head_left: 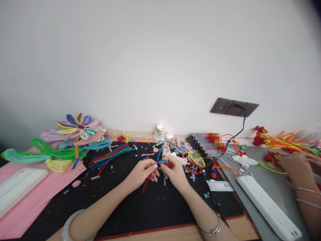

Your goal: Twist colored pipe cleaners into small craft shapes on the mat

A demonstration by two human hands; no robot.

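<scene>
Both my hands meet over the middle of the black mat (120, 207), pinching red and blue pipe cleaners (146, 184) where they cross. My left hand (146, 169) closes thumb and finger on the crossing, and a red end slants down below it. My right hand (173, 170) grips the same crossing from the other side. A blue end stands up between the hands, and a short red end sticks out by the right fingers. The exact twist is hidden by my fingertips. A bundle of red, blue and green pipe cleaners (111, 155) lies left of my hands.
Pipe-cleaner flowers (80, 129) lie on pink paper (57, 187) at left. Coloured scraps (182, 145) and a paper cup (159, 132) sit behind my hands. At right are a white power-strip-like bar (268, 207) and another person's hands (297, 167). A black cable (243, 124) hangs from the wall socket.
</scene>
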